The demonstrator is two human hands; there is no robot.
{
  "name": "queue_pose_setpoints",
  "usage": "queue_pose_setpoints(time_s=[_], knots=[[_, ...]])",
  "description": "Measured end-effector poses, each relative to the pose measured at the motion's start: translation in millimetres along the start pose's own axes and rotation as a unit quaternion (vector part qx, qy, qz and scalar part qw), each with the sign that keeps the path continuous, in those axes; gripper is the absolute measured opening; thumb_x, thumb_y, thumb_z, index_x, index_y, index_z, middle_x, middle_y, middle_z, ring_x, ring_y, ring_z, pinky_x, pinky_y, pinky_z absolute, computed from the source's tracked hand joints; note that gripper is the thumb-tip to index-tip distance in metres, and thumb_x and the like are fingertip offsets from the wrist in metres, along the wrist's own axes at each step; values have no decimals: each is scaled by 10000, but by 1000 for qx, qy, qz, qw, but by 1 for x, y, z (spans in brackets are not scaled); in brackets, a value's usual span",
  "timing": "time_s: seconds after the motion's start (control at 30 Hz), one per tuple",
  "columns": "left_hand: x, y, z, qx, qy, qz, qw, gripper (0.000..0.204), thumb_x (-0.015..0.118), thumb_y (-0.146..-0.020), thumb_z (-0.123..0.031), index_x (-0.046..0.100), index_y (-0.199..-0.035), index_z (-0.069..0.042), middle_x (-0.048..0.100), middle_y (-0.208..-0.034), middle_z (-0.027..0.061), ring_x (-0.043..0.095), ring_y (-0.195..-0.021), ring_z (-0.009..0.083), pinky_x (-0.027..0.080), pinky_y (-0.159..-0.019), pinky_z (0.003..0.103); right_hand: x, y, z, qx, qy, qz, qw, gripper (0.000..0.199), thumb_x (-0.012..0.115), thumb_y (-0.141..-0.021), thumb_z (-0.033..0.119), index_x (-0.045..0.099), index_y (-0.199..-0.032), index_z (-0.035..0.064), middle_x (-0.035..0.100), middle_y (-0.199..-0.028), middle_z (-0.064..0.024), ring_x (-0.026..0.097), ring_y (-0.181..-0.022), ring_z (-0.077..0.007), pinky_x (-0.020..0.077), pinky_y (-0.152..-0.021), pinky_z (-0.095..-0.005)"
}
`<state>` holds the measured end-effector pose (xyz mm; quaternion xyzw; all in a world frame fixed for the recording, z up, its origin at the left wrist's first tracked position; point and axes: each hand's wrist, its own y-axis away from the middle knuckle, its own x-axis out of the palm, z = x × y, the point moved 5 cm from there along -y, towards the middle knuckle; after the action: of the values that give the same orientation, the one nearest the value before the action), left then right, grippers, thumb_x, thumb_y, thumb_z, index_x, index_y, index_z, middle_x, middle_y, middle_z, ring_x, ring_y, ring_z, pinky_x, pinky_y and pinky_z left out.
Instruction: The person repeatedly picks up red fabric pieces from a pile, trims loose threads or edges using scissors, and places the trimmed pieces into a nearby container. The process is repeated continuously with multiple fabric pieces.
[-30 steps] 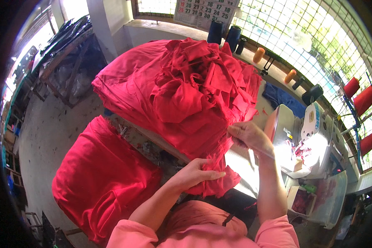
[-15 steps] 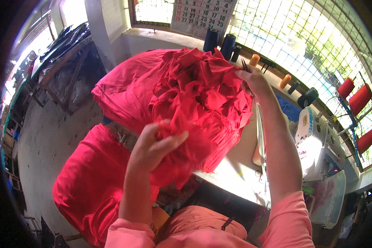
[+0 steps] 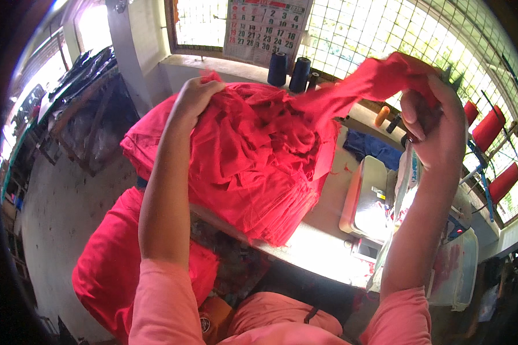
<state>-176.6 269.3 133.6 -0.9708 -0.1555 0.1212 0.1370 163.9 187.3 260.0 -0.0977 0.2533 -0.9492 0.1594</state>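
Observation:
A big heap of red fabric pieces [image 3: 259,144] lies on the table, its near side showing many stacked, frayed edges. My left hand [image 3: 197,99] is closed on the red cloth at the heap's upper left, a small tuft poking out above the fingers. Raised at the upper right, my right hand [image 3: 434,118] has its fingers curled round one end of a red cloth piece [image 3: 380,77], which stretches back down to the heap. Dark pointed tips [image 3: 456,77] jut out beyond that hand, like small snips; most of the tool is hidden.
A second red cloth bundle [image 3: 112,264] sits lower left. The sewing machine [image 3: 371,195] stands on the table at right, with dark blue cloth [image 3: 374,149] behind it. Dark thread cones [image 3: 299,75] line the sill; red cones [image 3: 489,129] hang on a stand. A clear plastic bin [image 3: 454,270] is lower right.
My left hand has moved up and away to the heap's far left and closed on cloth. My right hand has swung right, drawing a red piece up off the heap.

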Motion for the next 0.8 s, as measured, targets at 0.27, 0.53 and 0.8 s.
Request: queue_pose_setpoints(time_s=[0.27, 0.53, 0.8], knots=[[-18, 149, -101, 41, 113, 46, 992, 292, 585, -721, -128, 577, -982, 2, 579, -876, 21, 517, -791, 74, 384, -757, 219, -7, 30, 53, -108, -41, 39, 993, 349, 399, -834, 243, 498, -1054, -9, 441, -541, -53, 268, -377, -77, 200, -360, -191], [110, 137, -60, 216, -67, 175, 958, 298, 606, -683, -131, 559, -920, 45, 477, -1153, 147, 470, -1050, 204, 352, -869, 288, -3, 40, 53, -77, -81, 52, 992, 310, 389, -829, 255, 512, -941, -7, 487, -537, -89, 330, -367, -102, 234, -345, -204], [131, 5, -70, 293, 24, 153, 943, 275, 574, -629, -166, 575, -839, 11, 562, -609, 145, 563, -578, 163, 429, -530, 321, 3, 60, 85, -206, -41, 21, 977, 230, 386, -843, 135, 480, -998, -7, 505, -594, -89, 359, -391, -84, 234, -357, -185]])
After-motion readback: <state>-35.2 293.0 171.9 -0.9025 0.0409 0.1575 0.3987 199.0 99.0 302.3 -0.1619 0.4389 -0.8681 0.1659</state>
